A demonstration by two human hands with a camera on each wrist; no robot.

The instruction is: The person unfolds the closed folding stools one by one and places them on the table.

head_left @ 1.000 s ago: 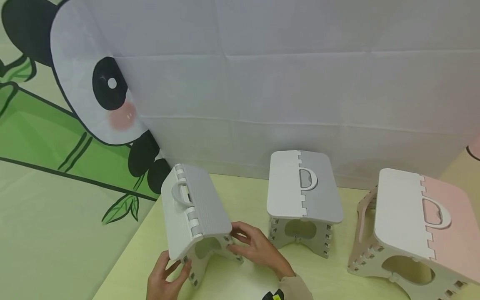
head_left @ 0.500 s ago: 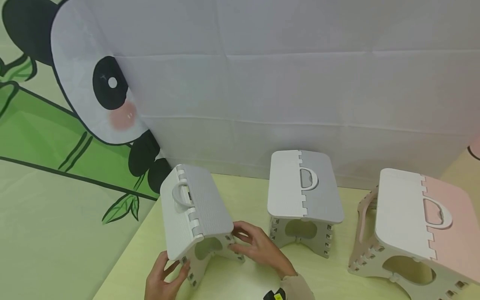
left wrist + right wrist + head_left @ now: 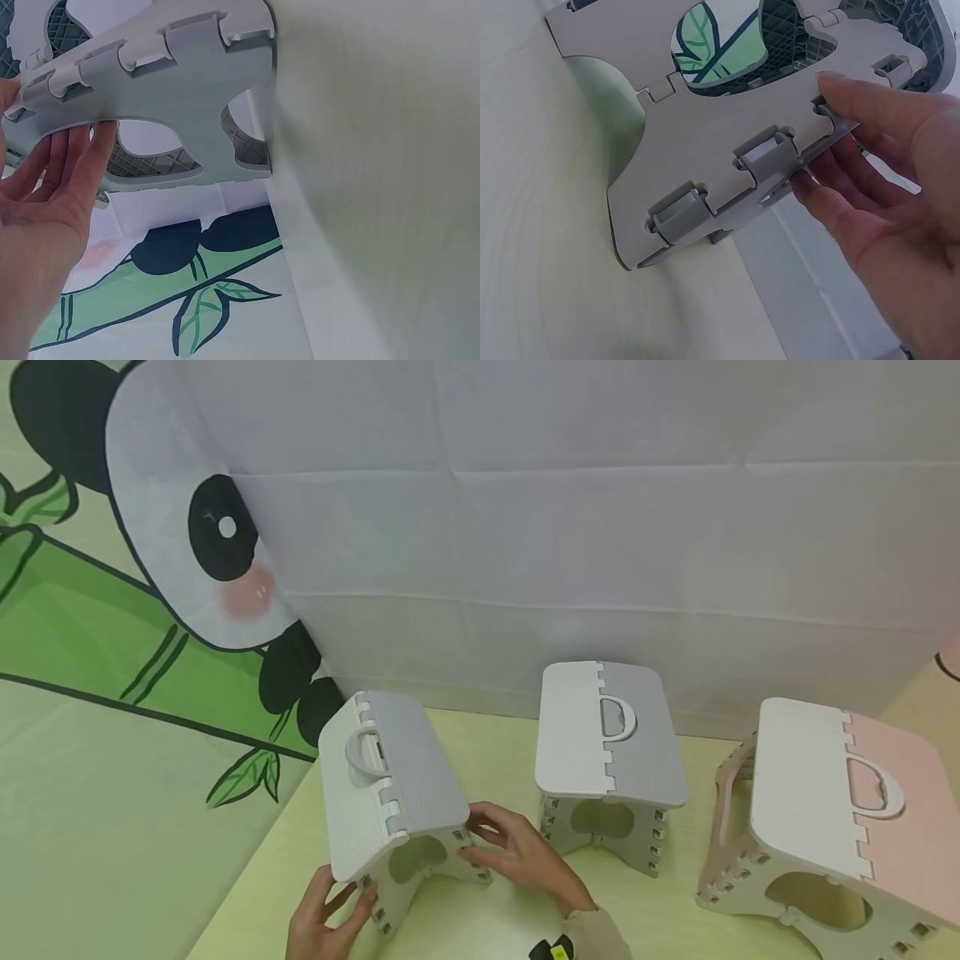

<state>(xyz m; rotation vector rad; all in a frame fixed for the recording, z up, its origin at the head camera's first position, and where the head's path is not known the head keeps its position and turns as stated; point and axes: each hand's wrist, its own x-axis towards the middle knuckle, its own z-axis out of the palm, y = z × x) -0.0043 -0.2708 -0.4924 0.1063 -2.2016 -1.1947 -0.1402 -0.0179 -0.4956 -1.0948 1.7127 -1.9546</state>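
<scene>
A folding step stool (image 3: pixel 427 768) with a white and grey top stands partly unfolded at the left of the table in the head view. Its top peaks along the middle hinge, where a loop handle sticks up. My left hand (image 3: pixel 326 918) grips the stool's left side below the white half, and in the left wrist view its fingers (image 3: pixel 94 161) reach into the cutout of a side panel. On the opposite side, my right hand (image 3: pixel 517 856) pinches the hinged edge under the grey half. The right wrist view shows the thumb (image 3: pixel 855 97) on one panel and fingers behind the edge.
A second white and grey stool (image 3: pixel 570 727) stands unfolded in the middle, close to the right hand. Farther right is a larger white and pink stool (image 3: pixel 810 777). A white cloth backdrop (image 3: pixel 585 543) and a panda print (image 3: pixel 165 552) rise behind the table (image 3: pixel 480 752).
My hands have moved slightly apart, holding the stool's two sides. The front corners of its top have spread a little, so the peak looks slightly flatter. The other two stools stay in place.
</scene>
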